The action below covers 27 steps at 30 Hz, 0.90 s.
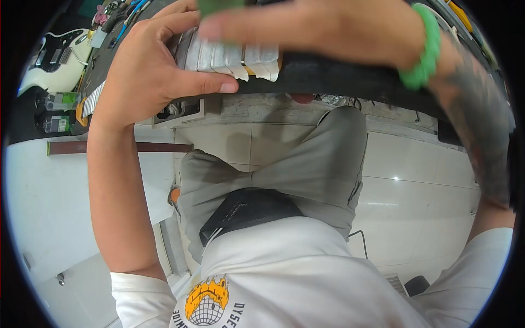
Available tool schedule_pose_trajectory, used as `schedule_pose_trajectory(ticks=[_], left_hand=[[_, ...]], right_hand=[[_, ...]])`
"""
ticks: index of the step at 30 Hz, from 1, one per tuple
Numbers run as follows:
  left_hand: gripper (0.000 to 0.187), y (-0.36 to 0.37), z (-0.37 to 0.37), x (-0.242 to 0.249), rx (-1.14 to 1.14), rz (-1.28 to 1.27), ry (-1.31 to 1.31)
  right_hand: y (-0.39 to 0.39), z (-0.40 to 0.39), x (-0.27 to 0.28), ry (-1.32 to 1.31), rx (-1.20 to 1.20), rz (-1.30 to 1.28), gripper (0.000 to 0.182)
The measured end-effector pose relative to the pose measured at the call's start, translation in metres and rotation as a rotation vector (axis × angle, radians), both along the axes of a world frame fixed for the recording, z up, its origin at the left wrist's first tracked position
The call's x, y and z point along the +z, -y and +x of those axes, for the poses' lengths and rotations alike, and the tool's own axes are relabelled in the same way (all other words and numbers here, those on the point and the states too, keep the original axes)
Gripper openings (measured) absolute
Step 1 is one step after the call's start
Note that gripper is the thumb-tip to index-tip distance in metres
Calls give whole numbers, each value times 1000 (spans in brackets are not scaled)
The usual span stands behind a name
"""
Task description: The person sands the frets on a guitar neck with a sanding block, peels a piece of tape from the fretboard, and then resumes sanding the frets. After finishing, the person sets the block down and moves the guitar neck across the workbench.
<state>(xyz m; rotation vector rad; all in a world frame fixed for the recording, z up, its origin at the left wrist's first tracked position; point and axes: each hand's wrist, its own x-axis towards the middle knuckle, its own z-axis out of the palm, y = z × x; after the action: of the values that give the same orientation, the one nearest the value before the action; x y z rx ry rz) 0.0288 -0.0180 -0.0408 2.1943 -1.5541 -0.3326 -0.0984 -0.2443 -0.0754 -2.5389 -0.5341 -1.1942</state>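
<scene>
Left hand (145, 65) grips the pale block (232, 57) at the bench edge (350, 76).

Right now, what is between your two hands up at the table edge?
In the head view, a row of pale, ridged blocks sits between the left hand and right hand; both touch it.

We see a green bracelet (424, 57) upper right, grey trousers (306, 175) at centre, a white shirt (295, 279) with yellow-orange flame print below, and a white guitar (54, 57) upper left.
</scene>
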Motion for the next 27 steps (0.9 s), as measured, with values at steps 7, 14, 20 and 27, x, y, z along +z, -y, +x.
schedule_pose_trajectory(ticks=[7,14,20,27], left_hand=[[55,-11,17,-2,-119,41,78],[62,5,-4,6,25,97,56],[70,7,-15,6,-41,-73,6],[56,6,-8,2,-61,-86,-28]], right_hand=[[-38,-38,1,11,188,63,78],[12,-6,-3,26,209,57,77],[-35,-34,11,-32,-19,300,78],[-45,-50,2,-65,204,97,78]])
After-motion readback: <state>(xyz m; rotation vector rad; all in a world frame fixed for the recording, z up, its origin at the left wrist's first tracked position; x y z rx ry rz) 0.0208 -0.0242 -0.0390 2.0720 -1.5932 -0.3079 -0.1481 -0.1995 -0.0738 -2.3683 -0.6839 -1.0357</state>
